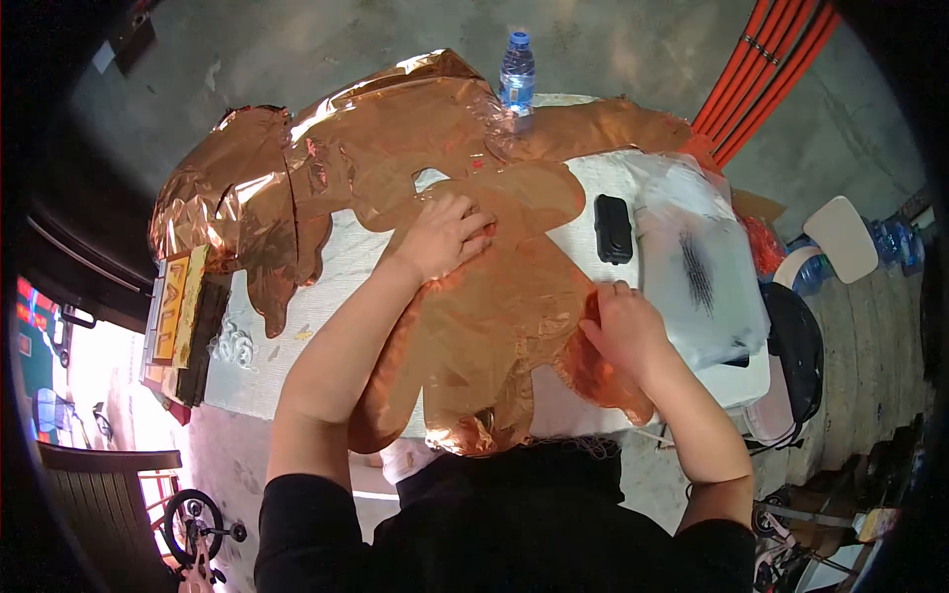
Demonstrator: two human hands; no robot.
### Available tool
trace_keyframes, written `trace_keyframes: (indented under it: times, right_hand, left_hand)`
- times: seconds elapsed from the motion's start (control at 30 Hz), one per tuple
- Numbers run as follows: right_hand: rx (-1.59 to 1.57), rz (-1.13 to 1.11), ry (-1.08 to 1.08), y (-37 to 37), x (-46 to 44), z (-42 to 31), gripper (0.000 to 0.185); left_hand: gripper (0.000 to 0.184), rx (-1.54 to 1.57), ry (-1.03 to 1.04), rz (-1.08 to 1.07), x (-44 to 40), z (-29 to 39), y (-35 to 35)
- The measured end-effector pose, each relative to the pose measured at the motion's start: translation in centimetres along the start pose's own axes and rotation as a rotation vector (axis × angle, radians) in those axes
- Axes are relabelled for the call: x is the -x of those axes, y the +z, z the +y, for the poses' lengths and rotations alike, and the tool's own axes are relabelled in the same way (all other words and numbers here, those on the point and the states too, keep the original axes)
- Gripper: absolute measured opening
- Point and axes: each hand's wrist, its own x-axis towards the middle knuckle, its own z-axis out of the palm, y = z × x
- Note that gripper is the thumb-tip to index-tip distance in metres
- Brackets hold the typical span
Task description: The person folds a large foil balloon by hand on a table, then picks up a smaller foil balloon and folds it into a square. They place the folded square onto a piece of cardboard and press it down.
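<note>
A copper-coloured foil balloon (484, 316), flat and uninflated with rounded limb-like lobes, lies across the near half of the white-covered table. My left hand (447, 240) rests on its upper middle, fingers bent and a little apart. At the balloon's right edge my right hand (625, 321) has its fingers curled around the foil, which bends up and reflects reddish there. More crumpled copper foil (405, 124) spreads behind, along the far side of the table, and hangs toward the left.
A water bottle (517, 74) stands at the far edge. A black case (613, 228) lies beside a clear plastic bag (697, 267) on the right. A box (178, 316) and white string (233, 346) are at the left. Red pipes (766, 74) rise beyond the table.
</note>
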Motion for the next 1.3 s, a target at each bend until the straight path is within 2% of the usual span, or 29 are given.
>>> trace_keyframes:
  times: [0.07,0.13,0.17,0.27,0.33,0.63,0.87,0.93,0.97,1.03,1.07,1.13,1.17,1.23,1.27,1.3]
  right_hand:
    - [0.025,-0.057,0.053,-0.4,0.0,0.2,0.031]
    - [-0.097,-0.201,0.14,-0.6,-0.3,0.2,0.032]
    - [-0.1,-0.198,0.144,-0.4,-0.4,0.4,0.032]
    - [-0.074,-0.177,0.107,0.8,-0.6,0.9,0.031]
    - [-0.124,0.122,0.029,1.5,0.0,0.8,0.025]
    - [-0.054,0.021,0.136,2.2,-1.4,1.2,0.019]
    - [-0.019,0.047,0.089,1.6,-1.8,0.7,0.014]
    - [-0.029,0.223,-0.045,1.0,-1.7,0.7,0.015]
    - [-0.029,0.222,-0.046,0.3,-1.8,0.6,0.015]
    - [-0.168,0.057,0.047,-1.3,-2.2,0.5,0.011]
    - [-0.167,0.057,0.046,-1.3,-2.5,1.0,0.011]
    - [-0.839,-0.134,-0.045,-1.2,-3.2,2.4,0.017]
    - [-0.836,-0.135,-0.048,-1.9,-3.4,2.1,0.017]
    - [-1.137,-0.319,-0.074,-3.6,-3.5,1.2,0.032]
    - [-1.11,-0.276,-0.166,-3.3,-4.0,1.3,0.038]
    - [-1.111,-0.275,-0.164,-4.4,-4.0,0.1,0.038]
  left_hand:
    - [0.031,-0.088,0.041,-0.077,-0.2,0.4,-0.3]
    - [0.032,-0.11,0.11,-0.087,-0.6,0.1,-0.2]
    - [0.034,-0.131,0.173,-0.101,-0.7,0.0,-0.2]
    - [0.034,-0.134,0.187,-0.113,-0.8,0.1,-0.3]
    - [0.034,-0.14,0.184,-0.123,-0.9,0.1,-0.5]
    - [0.035,-0.1,0.119,-0.19,-0.9,0.2,-0.7]
    - [0.035,-0.095,0.151,-0.15,-0.8,0.0,-0.5]
    - [0.035,-0.098,0.145,-0.157,-0.8,0.0,-0.5]
    - [0.036,-0.102,0.141,-0.163,-0.8,0.1,-0.5]
    - [0.037,-0.105,0.142,-0.144,-0.7,-0.1,-0.1]
    - [0.038,-0.108,0.144,-0.125,-0.7,-0.1,-0.1]
    - [0.037,-0.108,0.145,-0.148,-0.8,-0.2,-0.2]
    - [0.037,-0.106,0.147,-0.173,-0.7,-0.3,-0.2]
    - [0.037,-0.088,0.152,-0.149,-0.6,-0.4,-0.1]
    - [0.038,-0.071,0.159,-0.126,-0.6,-0.4,0.0]
    - [0.038,-0.069,0.161,-0.127,-0.6,-0.4,0.1]
